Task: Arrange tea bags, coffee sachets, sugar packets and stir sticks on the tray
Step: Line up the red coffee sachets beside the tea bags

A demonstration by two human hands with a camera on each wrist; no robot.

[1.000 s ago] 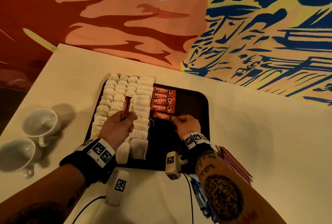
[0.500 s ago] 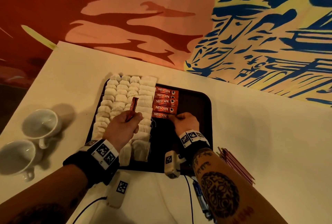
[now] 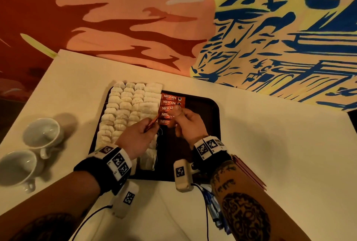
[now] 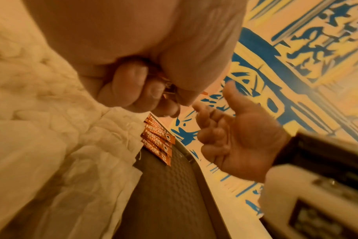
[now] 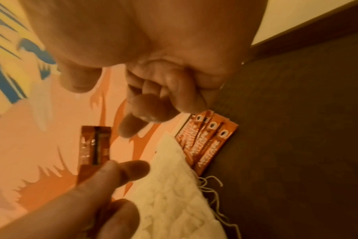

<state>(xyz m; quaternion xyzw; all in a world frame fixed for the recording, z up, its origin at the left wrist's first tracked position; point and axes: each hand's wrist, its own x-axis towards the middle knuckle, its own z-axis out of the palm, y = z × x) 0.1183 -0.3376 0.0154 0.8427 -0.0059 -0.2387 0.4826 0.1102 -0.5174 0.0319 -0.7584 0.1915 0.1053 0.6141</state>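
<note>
We see a white table carrying a dark tray near its middle. Left of the tray sit two white cups, and a stack of red stir sticks lies just right of its near corner.

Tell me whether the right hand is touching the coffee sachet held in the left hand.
Apart. The right wrist view shows painted wall between the right hand and the coffee sachet pinched by the left hand.

Five Nescafe sachets lie in a column; one more sachet is held; two white cups.
</note>
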